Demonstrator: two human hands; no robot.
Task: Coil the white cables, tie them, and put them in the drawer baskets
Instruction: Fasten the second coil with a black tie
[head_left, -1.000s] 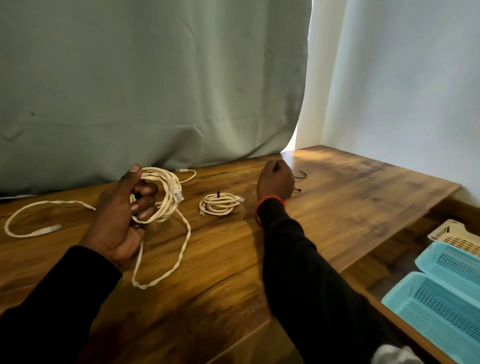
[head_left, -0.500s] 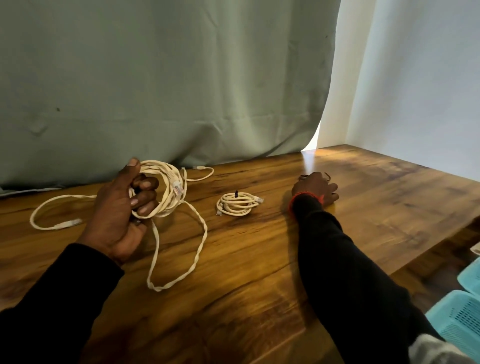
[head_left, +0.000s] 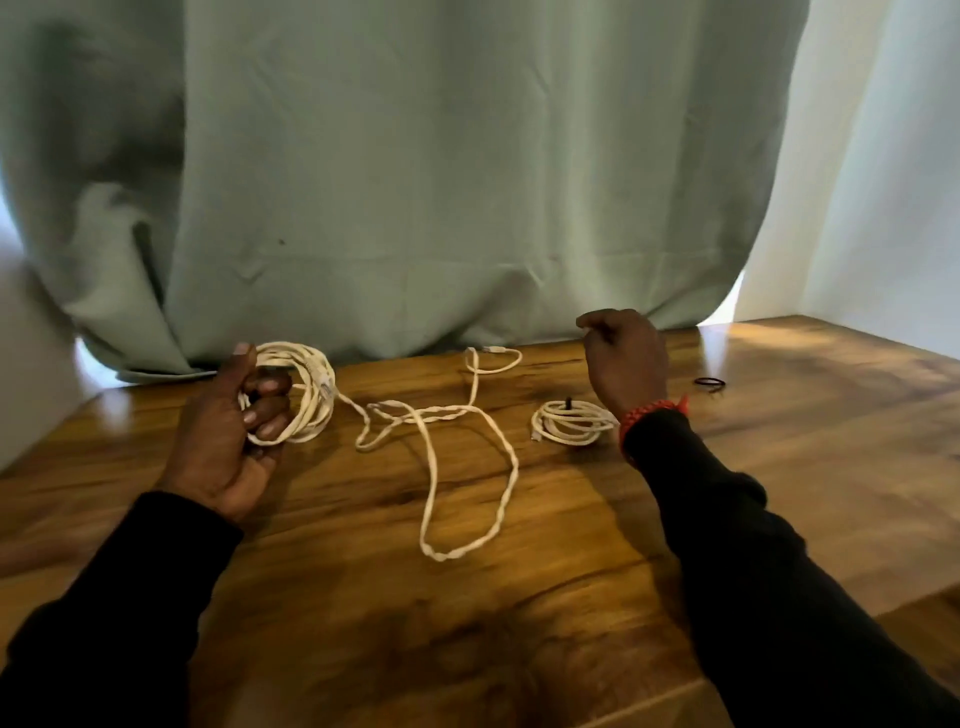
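My left hand (head_left: 228, 436) grips a coil of white cable (head_left: 306, 395) at the left of the wooden table (head_left: 519, 623). The cable's loose tail (head_left: 467, 467) trails rightwards in loops across the tabletop, and its plug end lies near the curtain. A small white coil (head_left: 569, 423), bound with a black tie, lies by my right wrist. My right hand (head_left: 623, 353) is raised just above the table behind that coil. Its fingers are curled, thumb against forefinger, and nothing shows between them. A black ring tie (head_left: 709, 383) lies on the table to its right.
A pale green curtain (head_left: 467, 182) hangs down to the table's back edge. A white wall (head_left: 893, 182) stands at the right. The table's right edge (head_left: 914, 597) drops off at the lower right. No baskets are in view.
The view has swung left, taking the blue baskets out of frame. My right hand rose from the black ties and drew back towards the small coil. My left hand kept hold of the big coil.
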